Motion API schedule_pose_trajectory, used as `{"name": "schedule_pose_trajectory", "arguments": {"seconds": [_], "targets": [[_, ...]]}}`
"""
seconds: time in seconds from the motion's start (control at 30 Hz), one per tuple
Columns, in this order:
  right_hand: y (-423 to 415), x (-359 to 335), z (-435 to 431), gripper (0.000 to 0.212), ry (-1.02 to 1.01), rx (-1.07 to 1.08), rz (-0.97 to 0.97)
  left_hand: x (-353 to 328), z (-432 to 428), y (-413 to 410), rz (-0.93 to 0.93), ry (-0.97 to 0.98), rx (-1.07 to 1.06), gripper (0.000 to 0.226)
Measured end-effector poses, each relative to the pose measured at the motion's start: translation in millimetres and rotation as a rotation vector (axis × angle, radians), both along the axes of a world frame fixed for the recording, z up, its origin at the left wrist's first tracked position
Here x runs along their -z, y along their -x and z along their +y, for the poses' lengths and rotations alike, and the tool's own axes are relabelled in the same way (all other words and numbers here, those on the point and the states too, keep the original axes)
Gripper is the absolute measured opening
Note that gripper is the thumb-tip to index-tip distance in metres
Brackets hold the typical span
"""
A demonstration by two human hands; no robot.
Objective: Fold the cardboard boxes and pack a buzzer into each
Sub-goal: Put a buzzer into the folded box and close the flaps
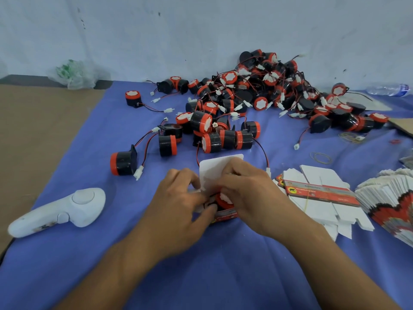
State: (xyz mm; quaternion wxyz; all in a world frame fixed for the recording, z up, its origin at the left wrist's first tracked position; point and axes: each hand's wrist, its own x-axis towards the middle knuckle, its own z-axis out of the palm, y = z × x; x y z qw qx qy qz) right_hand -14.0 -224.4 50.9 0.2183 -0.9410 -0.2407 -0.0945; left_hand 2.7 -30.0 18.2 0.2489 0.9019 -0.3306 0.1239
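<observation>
In the middle of the blue cloth, my left hand point(181, 202) and my right hand point(243, 193) both hold a small red cardboard box point(225, 215) with its white lid flap point(211, 168) standing up. A black and red buzzer point(223, 201) sits inside the box, its white face partly visible between my fingers. My left fingers pinch the box's left side flap. My right fingers curl over the buzzer and the box's top edge. The buzzer's red and black wire point(264, 156) loops out to the right.
A large pile of buzzers point(257, 95) with wires covers the far cloth. Flat box blanks point(321, 195) lie right of my hands, a fanned stack of blanks point(393, 206) further right. A white controller point(62, 211) lies at left. Rubber bands point(320, 157) and a bottle point(388, 89) lie at right.
</observation>
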Motion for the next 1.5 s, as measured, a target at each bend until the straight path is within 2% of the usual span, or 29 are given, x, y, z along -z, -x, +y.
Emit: {"name": "schedule_pose_trajectory", "arguments": {"seconds": [0.1, 0.2, 0.37, 0.47, 0.6, 0.67, 0.8, 0.93, 1.03, 1.1, 1.17, 1.27, 1.37, 1.5], "targets": [[3.2, 4.2, 2.2, 0.02, -0.209, 0.053, 0.013, -1.1, -4.2, 0.6, 0.071, -0.125, 0.01, 0.05], [2.0, 5.8, -1.1, 0.008, -0.248, 0.041, 0.007, 5.5, -5.8, -1.0, 0.133, -0.157, 0.025, 0.058], [2.4, 8.1, -4.7, 0.016, -0.213, -0.04, 0.123, 11.0, -7.3, 0.4, 0.223, 0.09, 0.077, 0.044], [3.4, 10.8, -4.5, 0.015, -0.184, -0.025, 0.091, 12.8, -6.8, -0.5, 0.199, 0.221, 0.013, 0.033], [2.6, 9.3, -8.7, 0.01, -0.156, -0.035, 0.05, 15.0, -2.5, -1.7, 0.366, 0.52, -0.123, 0.067], [1.6, 10.6, -6.4, 0.009, -0.156, -0.019, 0.038, 16.7, -3.6, -1.6, 0.424, 0.572, -0.117, 0.07], [-0.7, 11.6, -2.6, 0.011, -0.114, -0.005, 0.031, 16.3, -7.0, -0.8, 0.4, 0.609, -0.096, 0.065], [4.1, 9.7, -8.0, 0.021, 0.006, -0.064, 0.132, 18.4, -6.5, -0.5, 0.425, 0.647, -0.083, 0.07], [7.3, 7.0, -8.8, 0.025, 0.089, -0.082, 0.182, 20.4, -7.6, 0.8, 0.505, 0.767, -0.08, 0.069], [9.4, 5.3, -7.7, 0.025, 0.119, -0.078, 0.208, 21.2, -8.8, 1.4, 0.522, 0.847, -0.074, 0.061], [10.4, 5.9, -8.4, 0.022, 0.145, -0.075, 0.196, 20.3, -9.3, 3.0, 0.4, 0.816, -0.027, 0.045], [7.8, 7.9, -13.5, 0.018, 0.093, -0.098, 0.189, 19.8, -11.9, 6.0, 0.123, 0.555, 0.042, 0.021], [2.2, 6.0, -21.4, 0.017, 0.02, -0.11, 0.178, 23.9, -13.3, 2.8, 0.042, 0.364, 0.023, 0.022], [-1.3, 5.5, -35.3, 0.004, -0.083, -0.042, 0.088, 27.0, -14.5, -1.5, 0.003, 0.266, 0.015, 0.023]]}}
